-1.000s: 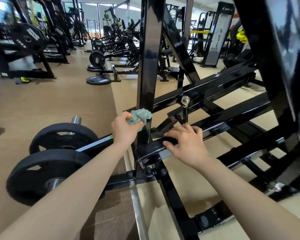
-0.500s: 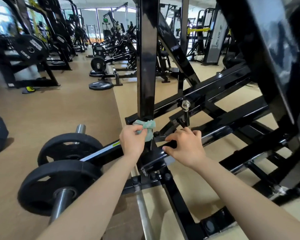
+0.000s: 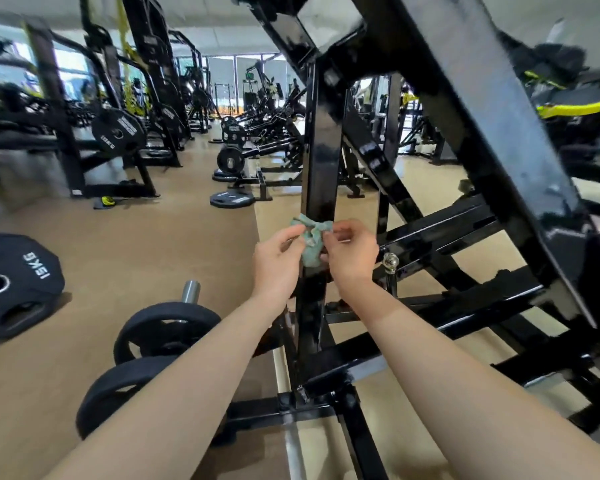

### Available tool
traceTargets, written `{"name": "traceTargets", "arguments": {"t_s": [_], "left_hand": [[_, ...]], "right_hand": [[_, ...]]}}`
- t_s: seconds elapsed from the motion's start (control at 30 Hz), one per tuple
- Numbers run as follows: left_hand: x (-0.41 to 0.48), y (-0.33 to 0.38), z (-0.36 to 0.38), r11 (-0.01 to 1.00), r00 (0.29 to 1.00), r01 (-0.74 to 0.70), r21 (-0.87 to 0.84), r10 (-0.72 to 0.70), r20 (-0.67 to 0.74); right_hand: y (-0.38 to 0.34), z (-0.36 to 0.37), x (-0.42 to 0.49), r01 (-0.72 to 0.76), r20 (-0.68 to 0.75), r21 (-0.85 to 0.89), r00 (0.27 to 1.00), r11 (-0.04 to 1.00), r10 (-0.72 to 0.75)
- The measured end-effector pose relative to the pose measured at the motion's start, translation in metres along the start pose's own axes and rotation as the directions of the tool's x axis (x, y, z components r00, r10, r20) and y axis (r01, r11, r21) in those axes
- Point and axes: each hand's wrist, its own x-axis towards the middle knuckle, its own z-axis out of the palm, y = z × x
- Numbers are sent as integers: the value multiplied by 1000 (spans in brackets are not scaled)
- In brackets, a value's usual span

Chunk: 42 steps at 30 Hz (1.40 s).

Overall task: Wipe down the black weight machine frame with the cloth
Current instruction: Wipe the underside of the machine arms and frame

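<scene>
- The cloth [image 3: 310,245], a small green rag, is hanging bunched between both hands, just in front of the upright post [image 3: 321,168] of the black frame [image 3: 492,140]. Whether it is touching the paint cannot be told.
- The left hand [image 3: 277,261] is pinching the cloth's nine o'clock edge between thumb and curled fingertips. The right hand [image 3: 352,256] is pinching its three o'clock edge the same way. The other fingers are curling in loosely rather than spreading.
- Gripped from two sides like this, the cloth is probably being reshaped or refolded to offer a fresh face to the metal, not being rubbed on it right now.
- Both forearms are reaching in from six o'clock, placing the hands squarely before the post, which looks like the next surface for wiping.
- A chrome knob [image 3: 391,262] is sitting at four o'clock from the cloth, just beside the right wrist. The cloth may snag on it when going lower.
- Two weight plates [image 3: 167,327] are sitting on a peg at seven o'clock from the hands, well apart from them.
- A loose plate [image 3: 11,282] is lying on the floor [image 3: 153,244] out at nine o'clock.
- Long beams are stretching away toward three o'clock. How much of the frame is already wiped cannot be told.
</scene>
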Motion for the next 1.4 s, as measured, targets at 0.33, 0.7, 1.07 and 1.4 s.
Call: {"name": "traceTargets", "arguments": {"t_s": [0.33,0.7,1.07,1.4], "left_hand": [[44,88,18,960,962,-273,68,271,34],[63,125,27,884,901,-429,186,434,13],[40,53,9,919,947,-316,237,322,16],[10,-34,-8,968,992,-117,223,103,74]], "right_hand": [[-94,-1,47,-5,-169,315,984,949,61],[-131,-8,85,189,-353,248,931,950,-93],[-65,-19,59,-105,18,344,994,933,106],[21,-19,29,-267,154,241,960,933,235]]}}
